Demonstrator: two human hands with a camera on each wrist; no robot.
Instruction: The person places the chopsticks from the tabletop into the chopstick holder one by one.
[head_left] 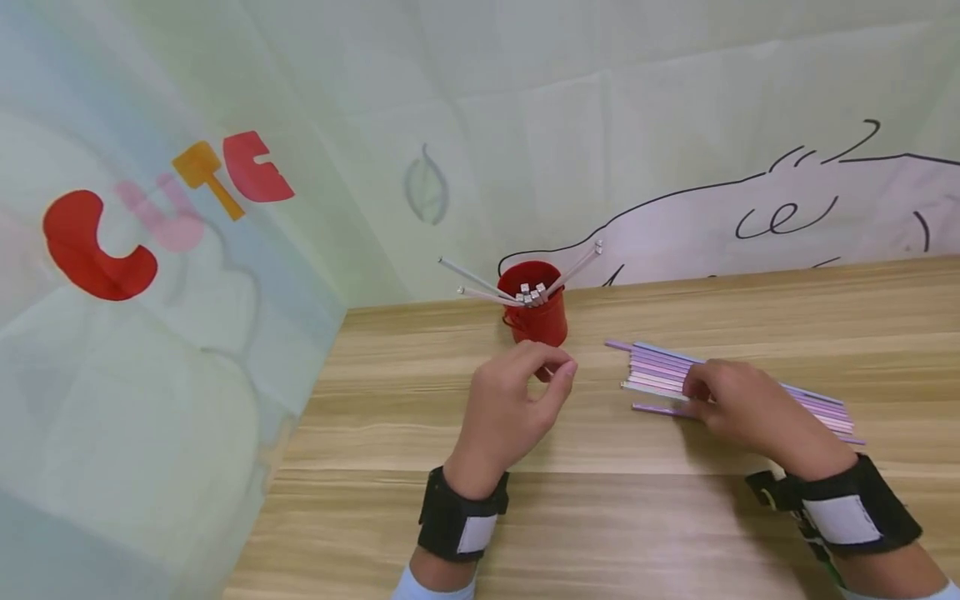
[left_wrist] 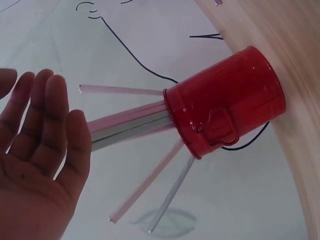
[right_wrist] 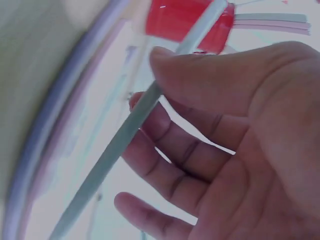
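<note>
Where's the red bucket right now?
In the head view, the red bucket stands near the middle by the backdrop, just beyond the left hand and left of the row of sticks.

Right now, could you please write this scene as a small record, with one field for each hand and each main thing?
Surface: light wood-grain table
Container: small red round bucket, upright
Inside container: thin pale pink and grey sticks, some leaning outward
Loose sticks: side-by-side row of thin pastel sticks, partly hidden
Left hand: holds nothing, near the bucket
Right hand: over the row, pinching a thin grey-green stick
Background: pale printed backdrop reading CUTE
</note>
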